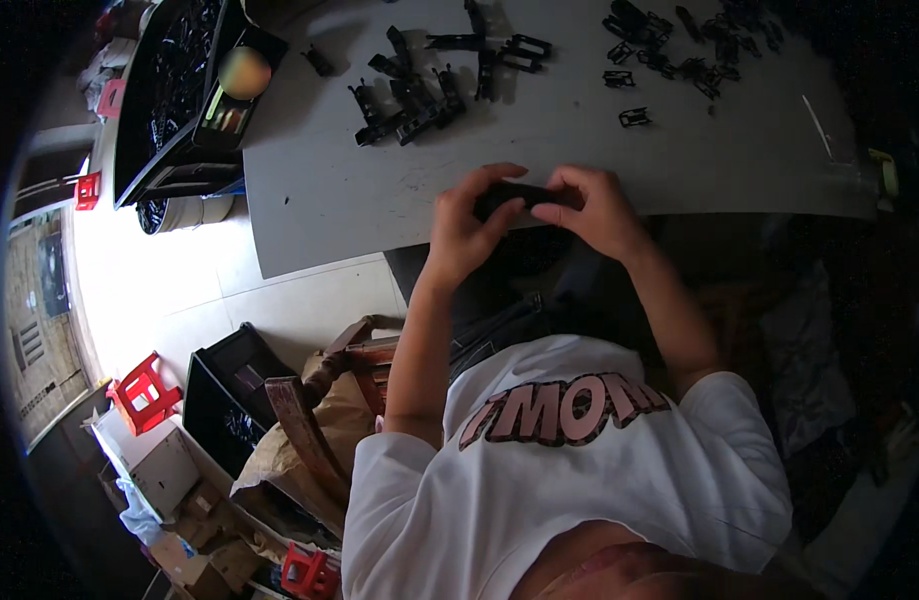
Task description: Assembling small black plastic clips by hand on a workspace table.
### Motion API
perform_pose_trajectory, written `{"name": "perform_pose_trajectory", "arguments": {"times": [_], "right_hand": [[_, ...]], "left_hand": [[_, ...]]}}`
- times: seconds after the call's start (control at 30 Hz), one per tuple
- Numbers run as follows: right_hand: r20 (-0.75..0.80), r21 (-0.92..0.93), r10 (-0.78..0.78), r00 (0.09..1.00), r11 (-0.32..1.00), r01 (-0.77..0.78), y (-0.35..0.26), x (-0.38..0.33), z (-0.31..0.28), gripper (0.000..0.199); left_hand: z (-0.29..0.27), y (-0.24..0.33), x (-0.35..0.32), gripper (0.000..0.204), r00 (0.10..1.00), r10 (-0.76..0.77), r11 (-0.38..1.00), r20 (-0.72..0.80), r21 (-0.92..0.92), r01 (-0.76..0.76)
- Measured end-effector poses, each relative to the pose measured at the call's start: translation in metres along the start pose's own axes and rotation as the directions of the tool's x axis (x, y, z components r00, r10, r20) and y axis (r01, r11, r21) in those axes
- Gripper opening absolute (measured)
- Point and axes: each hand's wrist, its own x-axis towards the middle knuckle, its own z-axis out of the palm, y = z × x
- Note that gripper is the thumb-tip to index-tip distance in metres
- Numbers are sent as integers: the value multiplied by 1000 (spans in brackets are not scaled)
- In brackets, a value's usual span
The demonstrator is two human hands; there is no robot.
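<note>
Close to the table's near edge, my left hand [470, 220] and my right hand [592, 210] both grip one dark, elongated part [505, 197]. The fingers of my left hand wrap round its left end, while my right thumb and fingers pinch the right end. Its exact kind is hard to make out in the shade. Beyond my hands lies a loose group of long black plastic parts [415, 105], with more crossed parts [490, 50] farther back. At the far right is a scatter of small black clip-like pieces [695, 65], and a single small piece [635, 117] lies nearer me.
The grey table [330, 210] ends just before my body. A black crate [170, 130] full of dark parts stands at its left. Below left are a wooden chair [310, 430], another black bin [225, 390] and a red stool [145, 393].
</note>
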Motion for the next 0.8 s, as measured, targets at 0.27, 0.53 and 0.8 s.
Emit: {"name": "perform_pose_trajectory", "arguments": {"times": [0.27, 0.53, 0.8], "right_hand": [[-109, -303, -310, 944, 915, 265, 11, -15, -38, 13], [-177, -557, -442, 880, 782, 281, 35, 16, -73, 22], [-160, -486, -529, 833, 777, 400, 32, 26, -38, 19]], "left_hand": [[8, 9, -25, 24, 984, 48, 974, 172, 212, -84], [-1, 17, -14, 22, 968, 249, 861, -36, 466, -204], [-40, 0, 27, 30, 852, 287, 590, -438, 782, 204]]}}
